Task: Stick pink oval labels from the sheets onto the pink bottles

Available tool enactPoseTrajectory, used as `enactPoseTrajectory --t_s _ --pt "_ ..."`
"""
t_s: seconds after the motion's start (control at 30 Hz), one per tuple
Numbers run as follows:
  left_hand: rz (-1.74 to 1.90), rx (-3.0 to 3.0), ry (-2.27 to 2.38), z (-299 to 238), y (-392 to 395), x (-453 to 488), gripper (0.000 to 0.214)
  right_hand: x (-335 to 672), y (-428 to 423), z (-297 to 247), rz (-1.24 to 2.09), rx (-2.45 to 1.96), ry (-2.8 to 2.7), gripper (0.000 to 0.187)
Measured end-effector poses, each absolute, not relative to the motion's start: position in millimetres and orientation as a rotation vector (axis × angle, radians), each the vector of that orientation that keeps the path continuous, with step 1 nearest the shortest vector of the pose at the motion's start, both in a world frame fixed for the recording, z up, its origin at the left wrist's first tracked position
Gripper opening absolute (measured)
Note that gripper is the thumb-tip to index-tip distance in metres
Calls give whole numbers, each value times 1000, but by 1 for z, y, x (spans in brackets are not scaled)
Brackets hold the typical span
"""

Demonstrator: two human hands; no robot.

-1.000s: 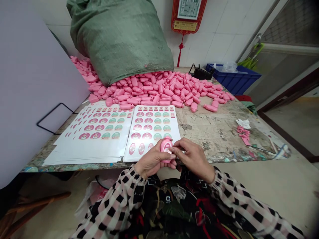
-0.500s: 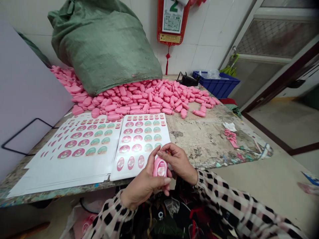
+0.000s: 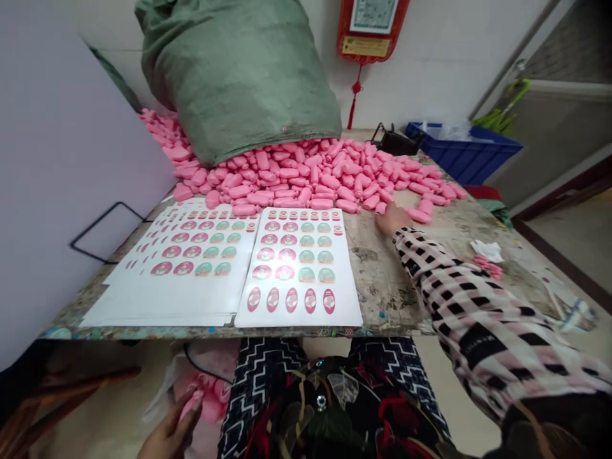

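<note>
My right hand reaches across the worn table and rests at the front edge of the heap of pink plastic bottles, with fingers beside a loose bottle. It holds nothing that I can see. Low at the bottom left, below the table edge, my left hand grips a pink bottle. Two white sheets of oval pink and green labels lie on the table, the nearer sheet beside a stack.
A green woven sack spills the bottles from the back of the table. A blue crate stands at the back right. Below the table at the left sits a pale plastic bag holding pink items. A tall white board stands at the left.
The hands have parted. My left hand has dropped below the table with the pink bottle, and my right hand has let go and stretched forward to the heap.
</note>
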State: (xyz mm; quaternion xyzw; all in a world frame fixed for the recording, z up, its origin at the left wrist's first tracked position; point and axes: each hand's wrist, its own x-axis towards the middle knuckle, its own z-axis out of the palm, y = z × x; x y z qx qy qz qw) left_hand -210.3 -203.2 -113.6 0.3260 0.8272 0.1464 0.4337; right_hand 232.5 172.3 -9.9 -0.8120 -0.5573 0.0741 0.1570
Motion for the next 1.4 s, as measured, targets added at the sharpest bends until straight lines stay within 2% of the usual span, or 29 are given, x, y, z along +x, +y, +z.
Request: enactPoseTrajectory --t_s 0.17,0.3,0.4,0.53,0.63,0.7,0.77,0.83,0.9,0.97,1.03,1.27,1.4 --pt "309 1126 2110 -133 -206 -224 54 233 169 -16 163 -2302 -1550 44" --pt "284 1198 1983 -95 -179 -222 43 235 142 6 257 -2009 -1498 37" --pt "430 1211 1873 -40 -152 -196 41 218 91 31 657 -1646 -1514 26" --pt "711 1366 1642 20 -122 -129 51 172 -2 47 1555 -1353 -1579 14" --pt "673 1530 1322 31 -106 -80 70 140 -58 38 1883 -1189 -1447 10" --pt "566 1543 1074 28 -99 -59 68 130 -79 29 1923 -1125 -1379 13" --pt "484 1460 958 22 -93 -49 60 131 -84 20 1860 -1096 -1415 17" --pt "489 1396 1043 16 -89 -47 54 141 -77 12 1655 -1178 -1554 22" --pt "534 1454 1210 11 -84 -51 46 153 -64 5 1281 -1359 -1752 24" --pt "563 1653 1341 8 -79 -53 29 161 -51 -3 878 -1514 -1942 25" --pt "554 1897 1435 7 -73 -52 19 163 -41 -10 616 -1590 -2075 23" --pt "449 2197 1553 0 -52 -36 25 150 -31 -16 225 -1699 -2258 24" --pt "311 2207 1579 -3 -44 -38 36 152 -23 -9 166 -1657 -2386 23"
